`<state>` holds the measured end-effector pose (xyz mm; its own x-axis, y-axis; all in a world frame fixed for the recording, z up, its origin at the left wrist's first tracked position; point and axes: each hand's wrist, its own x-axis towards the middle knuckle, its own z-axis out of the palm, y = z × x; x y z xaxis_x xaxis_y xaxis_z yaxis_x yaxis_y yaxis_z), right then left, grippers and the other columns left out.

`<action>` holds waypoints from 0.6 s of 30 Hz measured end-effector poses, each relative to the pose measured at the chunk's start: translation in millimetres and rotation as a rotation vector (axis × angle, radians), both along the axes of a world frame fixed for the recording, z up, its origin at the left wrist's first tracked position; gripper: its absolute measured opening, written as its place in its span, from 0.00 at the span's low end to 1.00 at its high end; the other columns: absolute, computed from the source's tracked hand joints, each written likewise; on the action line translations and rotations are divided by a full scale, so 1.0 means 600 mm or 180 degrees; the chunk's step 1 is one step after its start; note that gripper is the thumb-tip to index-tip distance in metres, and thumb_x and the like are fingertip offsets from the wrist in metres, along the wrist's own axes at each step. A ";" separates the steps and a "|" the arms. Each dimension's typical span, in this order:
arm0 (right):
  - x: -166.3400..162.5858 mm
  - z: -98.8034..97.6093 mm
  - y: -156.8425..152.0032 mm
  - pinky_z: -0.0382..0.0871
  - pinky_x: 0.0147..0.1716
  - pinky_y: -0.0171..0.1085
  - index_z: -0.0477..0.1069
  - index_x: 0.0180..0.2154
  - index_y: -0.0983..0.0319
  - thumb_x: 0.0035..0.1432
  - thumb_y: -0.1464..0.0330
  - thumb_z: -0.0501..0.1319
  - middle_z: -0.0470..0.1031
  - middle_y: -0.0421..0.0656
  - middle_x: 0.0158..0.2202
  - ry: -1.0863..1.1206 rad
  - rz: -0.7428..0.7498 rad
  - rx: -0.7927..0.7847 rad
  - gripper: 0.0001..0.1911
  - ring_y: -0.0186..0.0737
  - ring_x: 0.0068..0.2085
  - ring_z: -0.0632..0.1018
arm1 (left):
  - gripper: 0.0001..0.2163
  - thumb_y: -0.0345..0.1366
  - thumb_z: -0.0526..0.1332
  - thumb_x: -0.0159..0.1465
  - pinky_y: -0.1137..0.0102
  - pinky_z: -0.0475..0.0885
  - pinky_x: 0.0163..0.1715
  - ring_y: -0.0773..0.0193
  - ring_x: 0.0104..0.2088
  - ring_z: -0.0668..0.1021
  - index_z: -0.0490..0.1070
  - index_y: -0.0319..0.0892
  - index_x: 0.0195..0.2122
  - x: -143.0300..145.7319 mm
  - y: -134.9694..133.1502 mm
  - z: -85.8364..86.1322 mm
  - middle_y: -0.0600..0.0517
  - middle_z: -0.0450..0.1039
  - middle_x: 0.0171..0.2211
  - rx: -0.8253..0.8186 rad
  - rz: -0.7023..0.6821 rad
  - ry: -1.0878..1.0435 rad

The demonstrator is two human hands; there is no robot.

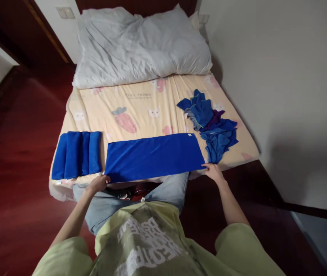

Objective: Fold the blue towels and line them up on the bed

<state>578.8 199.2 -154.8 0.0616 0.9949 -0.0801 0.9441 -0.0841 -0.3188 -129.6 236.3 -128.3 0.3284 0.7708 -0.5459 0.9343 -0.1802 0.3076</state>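
A blue towel lies spread flat as a long rectangle along the near edge of the bed. My left hand pinches its near left corner. At the near right corner, my right hand has its fingers closed on the towel's edge. A small white tag shows near the far right corner. Left of the towel sit several rolled blue towels, side by side. To the right is a loose heap of crumpled cloths, mostly blue, with a purple one among them.
The bed carries a yellow sheet printed with carrots and cat faces. A white quilt or pillow lies bunched at the headboard. A grey wall stands close on the right; dark red floor is at the left.
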 end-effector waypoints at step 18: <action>-0.047 -0.026 0.401 0.70 0.62 0.46 0.78 0.54 0.62 0.56 0.81 0.53 0.78 0.50 0.57 -0.0104 0.0351 0.0154 0.28 0.48 0.58 0.78 | 0.15 0.32 0.58 0.62 0.59 0.74 0.55 0.50 0.47 0.81 0.81 0.38 0.45 0.004 0.331 -0.016 0.39 0.80 0.45 0.1329 0.0846 -0.0486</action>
<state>550.9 439.5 -170.4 -0.0468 0.9984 -0.0315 0.9567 0.0357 -0.2890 -127.1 434.6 -138.0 0.1436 0.9804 -0.1352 0.9146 -0.0793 0.3965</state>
